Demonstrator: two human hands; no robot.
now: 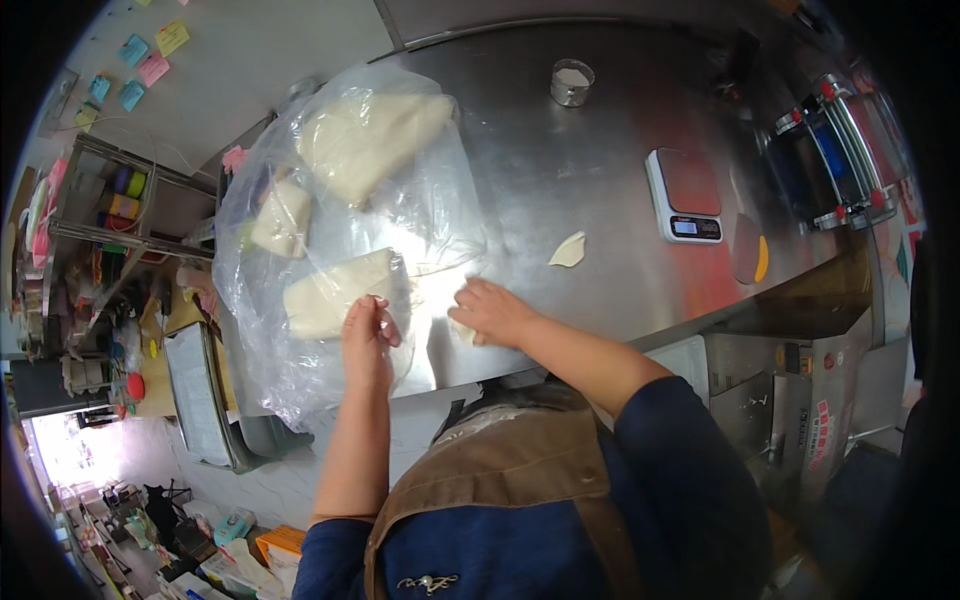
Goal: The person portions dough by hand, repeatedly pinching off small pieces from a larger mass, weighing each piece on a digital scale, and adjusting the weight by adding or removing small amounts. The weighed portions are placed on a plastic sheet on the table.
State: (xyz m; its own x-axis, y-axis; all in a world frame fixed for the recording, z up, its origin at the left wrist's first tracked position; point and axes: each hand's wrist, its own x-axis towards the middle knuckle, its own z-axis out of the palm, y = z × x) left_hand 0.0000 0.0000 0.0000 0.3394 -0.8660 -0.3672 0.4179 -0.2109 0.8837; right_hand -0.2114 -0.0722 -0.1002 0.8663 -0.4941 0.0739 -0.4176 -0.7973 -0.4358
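With one dough scrap [568, 250] already separate right of the clear plastic bag [255, 330], three dough slabs [338, 297] seemingly remain undivided under or inside it, the left hand [367, 325] closed at its near side, grip unclear, the right hand [490, 312] curled over a dough piece [461, 331] beside it.

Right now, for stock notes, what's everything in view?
large dough: three, cream, left
small dough: two, cream, centre
plastic sheeting: some, clear, left
tub: one, clear, back
scale: one, white, right
scraper: one, grey/yellow, right
machine: one, silver, right
worktop: one, grey, centre
sticky notes: several, mixed, wall
shelving: one, grey, left
tray: one, grey, left
clutter: much, mixed, both sides
apron: one, brown, bottom
left hand: one, bare, centre
right hand: one, bare, centre
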